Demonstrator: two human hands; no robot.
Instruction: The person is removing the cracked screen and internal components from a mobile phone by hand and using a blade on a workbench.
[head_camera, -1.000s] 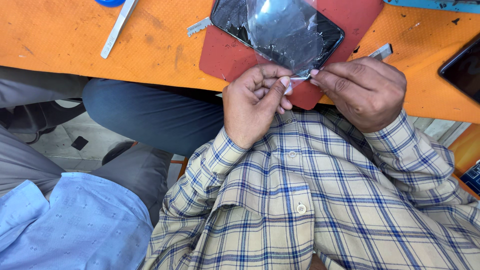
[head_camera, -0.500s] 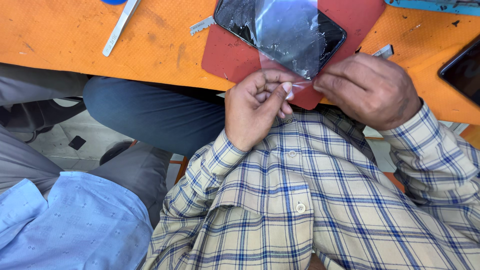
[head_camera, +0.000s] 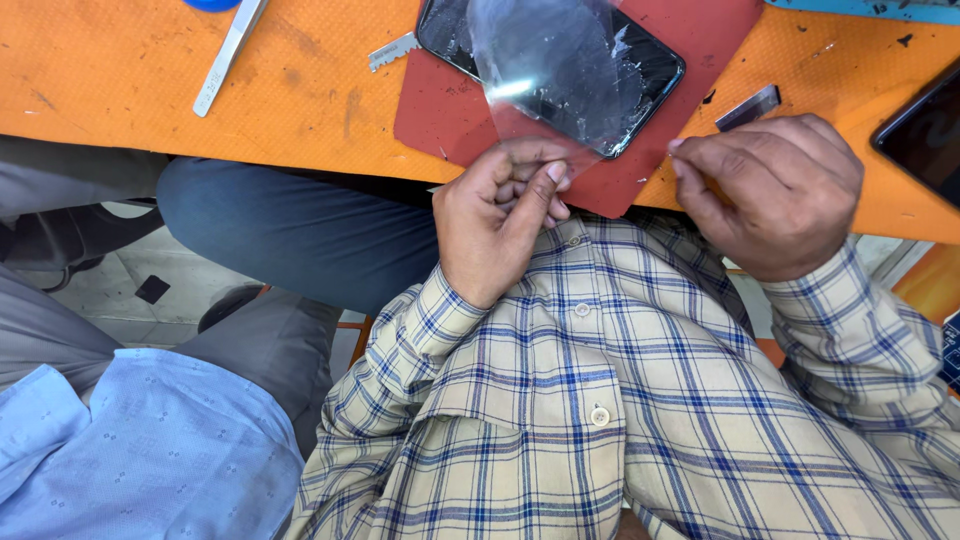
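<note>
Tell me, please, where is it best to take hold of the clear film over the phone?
Probably at its near corner, from the table edge: there the clear film lifts off the cracked phone, and the left hand already pinches it.

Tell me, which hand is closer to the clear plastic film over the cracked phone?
Left. The left hand pinches the clear film's lower edge above the cracked phone; the right hand sits apart, off to the film's right.

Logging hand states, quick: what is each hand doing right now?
Left hand: closed, pinching the clear plastic film at its lower edge.
Right hand: curled, holding nothing visible.
</note>
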